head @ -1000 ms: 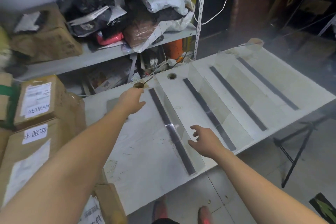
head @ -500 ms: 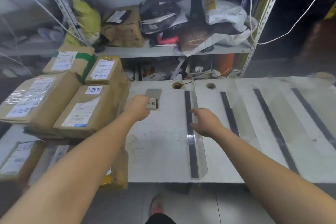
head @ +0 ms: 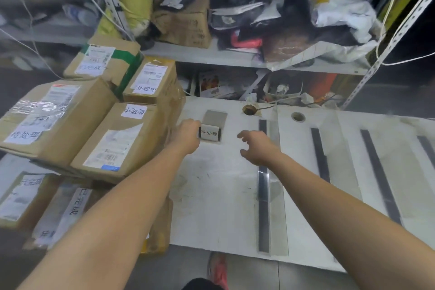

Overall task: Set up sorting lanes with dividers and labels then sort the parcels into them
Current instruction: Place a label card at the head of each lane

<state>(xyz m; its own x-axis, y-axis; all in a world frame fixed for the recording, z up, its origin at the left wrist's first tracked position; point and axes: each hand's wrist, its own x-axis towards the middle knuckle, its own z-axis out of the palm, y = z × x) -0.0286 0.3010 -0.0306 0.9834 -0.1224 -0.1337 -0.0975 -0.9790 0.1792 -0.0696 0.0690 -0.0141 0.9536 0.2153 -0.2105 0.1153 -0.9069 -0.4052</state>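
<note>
A small label stand (head: 210,133) with black characters on a white card sits at the back of the leftmost lane on the white table (head: 219,195). My left hand (head: 187,135) is closed against the stand's left edge, touching it. My right hand (head: 255,147) hovers open just right of the stand, fingers spread, holding nothing. Clear dividers on dark base strips (head: 263,186) split the table into lanes running to the right. Cardboard parcels (head: 117,139) with white labels are stacked to the left of the table.
A metal shelf (head: 211,54) behind the table holds bags and a box. Two round holes (head: 249,109) sit in the table's back edge. More boxes (head: 28,195) lie low on the left. My red shoe (head: 217,268) shows below the table's front edge.
The view swung left, bringing the parcels into sight. My right hand left the first divider and moved toward the label stand. My left hand stayed at the stand, which now faces me.
</note>
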